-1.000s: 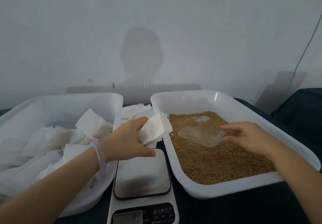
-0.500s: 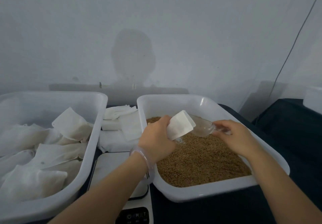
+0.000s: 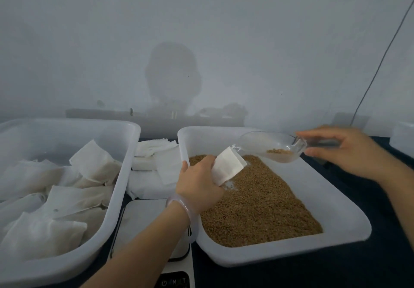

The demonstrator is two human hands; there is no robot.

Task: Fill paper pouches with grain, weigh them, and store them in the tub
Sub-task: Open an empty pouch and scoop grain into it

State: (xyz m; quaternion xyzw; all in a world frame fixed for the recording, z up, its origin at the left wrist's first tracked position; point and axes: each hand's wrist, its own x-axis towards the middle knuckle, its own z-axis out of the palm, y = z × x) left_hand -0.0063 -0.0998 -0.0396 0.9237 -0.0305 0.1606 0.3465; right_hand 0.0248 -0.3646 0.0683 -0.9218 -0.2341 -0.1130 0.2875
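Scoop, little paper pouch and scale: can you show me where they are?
scoop (image 3: 270,146), head view, on its clear bowl.
paper pouch (image 3: 228,168), head view, on its white side.
scale (image 3: 143,215), head view, on its bare metal plate.

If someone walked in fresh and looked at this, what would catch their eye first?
Right of centre, a white tray holds brown grain; over it the left hand holds a paper pouch while the right hand aims a clear scoop, carrying a little grain, at its mouth. At left, a white tub holds filled pouches.
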